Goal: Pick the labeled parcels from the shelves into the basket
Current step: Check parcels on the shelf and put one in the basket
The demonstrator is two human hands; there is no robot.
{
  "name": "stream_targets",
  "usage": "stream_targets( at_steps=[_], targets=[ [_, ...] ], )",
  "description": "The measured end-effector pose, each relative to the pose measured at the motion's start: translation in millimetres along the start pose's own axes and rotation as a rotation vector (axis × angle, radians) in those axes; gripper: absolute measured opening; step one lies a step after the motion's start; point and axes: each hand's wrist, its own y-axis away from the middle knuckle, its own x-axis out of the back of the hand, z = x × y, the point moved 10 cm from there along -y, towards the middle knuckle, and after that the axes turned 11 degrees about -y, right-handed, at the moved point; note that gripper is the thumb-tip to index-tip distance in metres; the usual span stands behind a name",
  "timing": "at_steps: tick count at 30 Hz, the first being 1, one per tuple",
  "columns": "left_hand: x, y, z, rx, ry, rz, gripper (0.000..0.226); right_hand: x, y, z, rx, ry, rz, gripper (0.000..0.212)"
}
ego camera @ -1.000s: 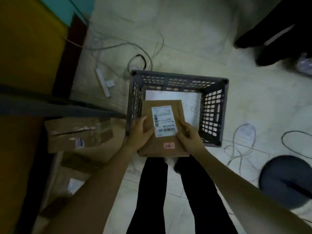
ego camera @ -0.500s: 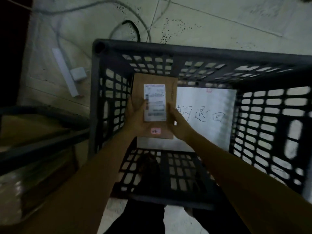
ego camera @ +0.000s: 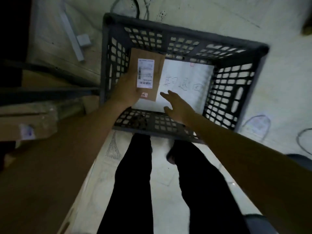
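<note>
Parcel (ego camera: pixel 152 65) sits gripped in my left hand (ego camera: pixel 125 91) inside the basket (ego camera: pixel 185 33); right hand (ego camera: pixel 177 105) open. Lay it flat, label up.

We stand on a pale tiled floor (ego camera: pixel 278 68), dimly lit and scuffed with dark specks. Loose cables (ego camera: pixel 253 122) curl across it at right. At left, dark shelf rails (ego camera: pixel 50 92) carry cardboard boxes (ego camera: pixel 30 122), and a white power strip (ego camera: pixel 72 36) lies beyond.

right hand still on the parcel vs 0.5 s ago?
No. The right hand has let go and pulled back toward the basket's near wall; only the left hand grips the parcel.
</note>
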Motion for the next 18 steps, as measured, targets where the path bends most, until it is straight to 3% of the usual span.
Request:
stream_targets(
  at_steps=[6, 11, 18],
  targets=[
    [144.0, 153.2, 97.5, 0.101, 0.267, 0.148, 0.031, 36.7, 183.9, -124.3, 0.171, 0.157, -0.097, 0.041],
    [289.0, 318.4, 158.5, 0.098, 0.347, 0.451, 0.028, 79.1, 335.1, -261.5, 0.558, 0.281, 0.003, 0.030],
    [444.7, 593.3, 220.5, 0.153, -0.030, 1.008, 0.030, 66.9, 553.1, -425.4, 1.115, 0.456, 0.089, 0.027]
  ],
)
